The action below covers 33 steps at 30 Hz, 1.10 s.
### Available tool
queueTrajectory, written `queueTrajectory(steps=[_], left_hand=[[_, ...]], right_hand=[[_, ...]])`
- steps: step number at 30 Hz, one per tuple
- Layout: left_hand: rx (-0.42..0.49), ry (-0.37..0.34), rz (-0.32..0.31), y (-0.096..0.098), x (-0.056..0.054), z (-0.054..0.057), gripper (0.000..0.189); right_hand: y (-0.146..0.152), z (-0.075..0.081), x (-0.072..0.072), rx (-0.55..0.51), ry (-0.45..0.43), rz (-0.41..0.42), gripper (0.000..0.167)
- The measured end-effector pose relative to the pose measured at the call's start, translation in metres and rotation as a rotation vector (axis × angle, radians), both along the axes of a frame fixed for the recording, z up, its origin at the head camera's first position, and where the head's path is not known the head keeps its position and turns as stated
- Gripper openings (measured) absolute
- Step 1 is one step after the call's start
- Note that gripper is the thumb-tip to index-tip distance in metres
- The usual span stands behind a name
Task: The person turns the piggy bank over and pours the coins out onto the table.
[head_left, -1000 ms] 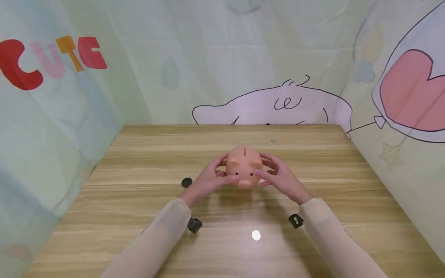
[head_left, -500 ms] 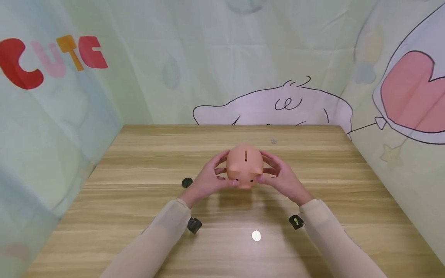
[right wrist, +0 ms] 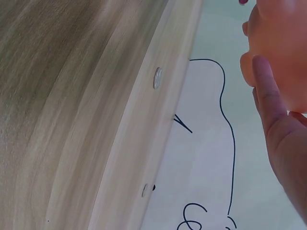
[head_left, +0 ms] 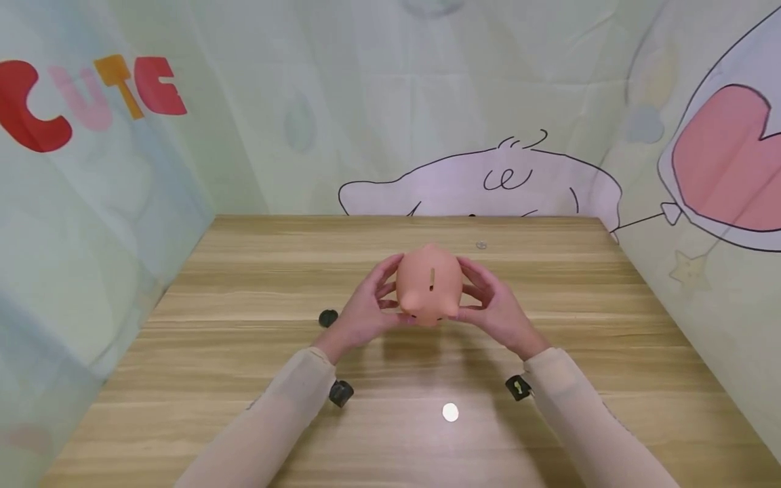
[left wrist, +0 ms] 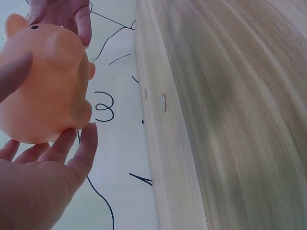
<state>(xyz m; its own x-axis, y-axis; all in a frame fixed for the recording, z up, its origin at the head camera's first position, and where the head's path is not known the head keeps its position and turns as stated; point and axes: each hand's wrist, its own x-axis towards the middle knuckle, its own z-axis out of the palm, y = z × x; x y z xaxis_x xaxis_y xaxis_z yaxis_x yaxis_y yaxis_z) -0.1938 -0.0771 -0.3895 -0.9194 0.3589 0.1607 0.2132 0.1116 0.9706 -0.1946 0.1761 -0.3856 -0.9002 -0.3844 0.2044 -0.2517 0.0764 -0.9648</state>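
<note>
A pink piggy bank (head_left: 430, 281) is held up above the wooden table, its snout tipped down toward the person and the coin slot (head_left: 432, 279) on its back facing up. My left hand (head_left: 370, 303) grips its left side, thumb near the face and fingers along the flank. Opposite, my right hand (head_left: 499, 308) grips the right side in a similar way. In the left wrist view, the left fingertips (left wrist: 88, 136) lie by one of the stubby feet. In the right wrist view, a right finger (right wrist: 266, 84) reaches along the body by another foot. The head view hides the belly.
A silvery coin (head_left: 481, 245) lies on the tabletop (head_left: 244, 271) toward the back; both wrist views show a second coin (left wrist: 146, 94). A black round piece (head_left: 328, 318) sits beside the left wrist. Wrist cameras (head_left: 518, 388) hang under the sleeves. Printed cloth (head_left: 366, 102) encloses the table.
Both hands have tilted the piggy bank forward: its face has turned downward and the slot has come round toward the head camera. The grip looks the same.
</note>
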Motion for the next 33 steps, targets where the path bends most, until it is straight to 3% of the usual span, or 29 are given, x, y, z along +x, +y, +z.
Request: queueTrajectory(steps=[13,18,22,25,30,33], left_hand=[[0.055,0.107,-0.018,0.004,0.000,0.002,0.103],[0.017,0.082,-0.014,0.002,0.003,0.003,0.099],[-0.021,0.023,-0.005,0.000,0.004,0.005,0.094],[-0.059,-0.021,0.018,0.001,0.004,0.006,0.087],[-0.142,-0.097,0.070,0.003,0.003,0.007,0.069],[-0.210,-0.146,0.089,0.006,0.004,0.010,0.059]], right_hand=[[0.002,0.004,0.003,-0.109,0.082,0.058,0.090],[0.002,0.003,0.004,-0.076,0.083,0.038,0.090],[0.004,0.003,0.004,-0.013,0.079,0.002,0.085],[0.004,0.003,0.005,0.001,0.023,-0.016,0.076],[0.000,0.003,0.003,0.019,-0.146,-0.093,0.054],[-0.005,0.002,0.003,0.045,-0.236,-0.148,0.056]])
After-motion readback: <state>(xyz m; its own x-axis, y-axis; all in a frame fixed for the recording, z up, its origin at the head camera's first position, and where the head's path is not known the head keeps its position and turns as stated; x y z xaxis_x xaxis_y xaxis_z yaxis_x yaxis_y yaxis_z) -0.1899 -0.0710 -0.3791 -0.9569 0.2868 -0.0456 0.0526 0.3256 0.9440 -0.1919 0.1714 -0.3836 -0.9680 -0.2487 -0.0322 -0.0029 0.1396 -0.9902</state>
